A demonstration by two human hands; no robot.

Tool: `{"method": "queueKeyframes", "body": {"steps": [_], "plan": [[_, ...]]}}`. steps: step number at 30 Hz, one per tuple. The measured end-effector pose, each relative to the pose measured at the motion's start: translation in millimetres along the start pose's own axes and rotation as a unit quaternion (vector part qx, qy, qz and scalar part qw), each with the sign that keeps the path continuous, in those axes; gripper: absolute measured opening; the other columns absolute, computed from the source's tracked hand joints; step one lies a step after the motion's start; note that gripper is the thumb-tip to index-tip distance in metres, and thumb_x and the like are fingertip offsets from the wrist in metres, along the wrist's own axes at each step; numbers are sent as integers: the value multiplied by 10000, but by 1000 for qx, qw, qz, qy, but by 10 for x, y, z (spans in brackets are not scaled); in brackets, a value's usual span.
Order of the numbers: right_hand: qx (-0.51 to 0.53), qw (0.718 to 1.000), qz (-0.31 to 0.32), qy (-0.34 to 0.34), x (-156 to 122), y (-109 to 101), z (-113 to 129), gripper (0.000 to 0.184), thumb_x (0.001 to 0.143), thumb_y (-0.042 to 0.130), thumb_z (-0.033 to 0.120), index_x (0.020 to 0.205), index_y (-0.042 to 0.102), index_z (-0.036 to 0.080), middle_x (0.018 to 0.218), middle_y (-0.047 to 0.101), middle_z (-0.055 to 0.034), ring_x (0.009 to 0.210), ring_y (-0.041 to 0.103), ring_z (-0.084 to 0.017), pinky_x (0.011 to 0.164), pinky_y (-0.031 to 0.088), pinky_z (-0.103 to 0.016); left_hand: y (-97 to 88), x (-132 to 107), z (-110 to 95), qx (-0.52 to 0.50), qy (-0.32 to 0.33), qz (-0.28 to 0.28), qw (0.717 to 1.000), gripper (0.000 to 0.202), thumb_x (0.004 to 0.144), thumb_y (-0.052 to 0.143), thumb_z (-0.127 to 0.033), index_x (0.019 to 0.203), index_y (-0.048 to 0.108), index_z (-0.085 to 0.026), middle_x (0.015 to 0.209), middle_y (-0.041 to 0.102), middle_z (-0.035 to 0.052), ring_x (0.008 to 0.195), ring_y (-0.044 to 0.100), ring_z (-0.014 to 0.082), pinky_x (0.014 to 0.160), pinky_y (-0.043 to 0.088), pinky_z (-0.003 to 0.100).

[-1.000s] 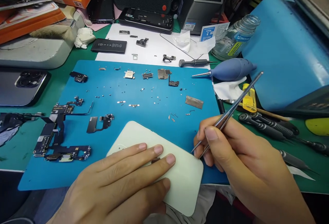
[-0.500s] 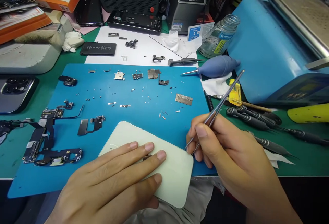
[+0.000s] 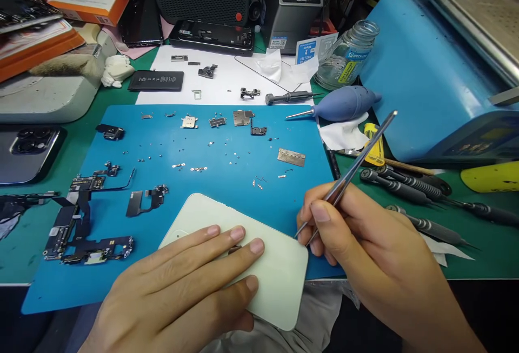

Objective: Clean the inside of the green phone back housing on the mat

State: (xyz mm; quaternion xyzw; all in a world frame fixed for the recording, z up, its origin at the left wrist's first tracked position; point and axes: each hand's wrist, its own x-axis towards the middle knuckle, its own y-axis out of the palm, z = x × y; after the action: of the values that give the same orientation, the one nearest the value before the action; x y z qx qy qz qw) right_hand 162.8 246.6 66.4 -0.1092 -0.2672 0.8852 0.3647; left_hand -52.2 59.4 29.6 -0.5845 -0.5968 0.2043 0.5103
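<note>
My left hand (image 3: 186, 282) lies flat on a pale green phone back (image 3: 275, 277) at the near edge of the blue mat (image 3: 227, 180), its fingers pressing down on the phone. A small dark part shows between the fingertips. My right hand (image 3: 373, 255) grips metal tweezers (image 3: 348, 174), whose tips sit at the phone's right corner. Flex cables and boards (image 3: 81, 218) lie at the mat's left, with several tiny screws and metal shields (image 3: 243, 118) across its middle and far side.
A blue air blower (image 3: 344, 103), a glass bottle (image 3: 344, 58) and a yellow lighter (image 3: 375, 145) sit at right beside a blue machine (image 3: 438, 82). Screwdrivers (image 3: 409, 191) lie on the green mat. A battery (image 3: 156, 80) and another phone (image 3: 24, 153) lie at left.
The view has shifted slightly; both hands stay in the same hold on the phone and tweezers, with the tweezers tilted a little more to the right.
</note>
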Motion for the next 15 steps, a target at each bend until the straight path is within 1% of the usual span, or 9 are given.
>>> {"method": "queueKeyframes", "body": {"steps": [2,4,7,9,12,15], "plan": [[3,1000,1,-4,19,1,15,269,1209,526,401,1017,679,290,774,778,79,574,698,-59,529,529,-132,0,-8,0,5,1,5,1000,281,1164,655,-263,1431,742,-258,1747,568,-88,1638,524,157,1433,394,409],[3,1000,2,-1,28,-2,26,269,1204,529,397,1009,681,291,771,780,79,565,695,-60,520,527,-133,10,-10,-8,-5,-13,-5,1000,275,1162,660,-262,1421,751,-276,1726,588,-104,1619,548,148,1427,403,398],[3,1000,4,11,25,-10,33,277,1200,533,408,997,681,292,751,772,75,561,698,-70,510,531,-142,22,0,-27,-24,-33,-24,999,267,1154,684,-305,1410,761,-293,1681,628,-124,1581,590,138,1414,421,380],[8,1000,9,17,19,-11,33,283,1204,531,414,999,680,288,771,777,71,581,705,-68,533,543,-139,18,9,-36,-24,-34,-22,999,281,1150,693,-311,1425,752,-296,1680,627,-125,1596,571,133,1409,422,377],[12,1000,9,17,8,-11,28,282,1206,529,404,1000,681,287,776,774,77,591,707,-56,544,539,-121,0,14,-41,-24,-32,-4,999,322,1129,724,-247,1449,728,-279,1704,603,-113,1638,517,129,1416,406,388],[5,1000,-4,16,-6,-19,22,290,1207,525,397,986,679,290,757,766,85,578,703,-51,529,524,-111,-12,11,-44,-30,-36,-4,999,337,1113,749,-234,1446,724,-278,1705,604,-111,1638,516,131,1417,406,399]]}}
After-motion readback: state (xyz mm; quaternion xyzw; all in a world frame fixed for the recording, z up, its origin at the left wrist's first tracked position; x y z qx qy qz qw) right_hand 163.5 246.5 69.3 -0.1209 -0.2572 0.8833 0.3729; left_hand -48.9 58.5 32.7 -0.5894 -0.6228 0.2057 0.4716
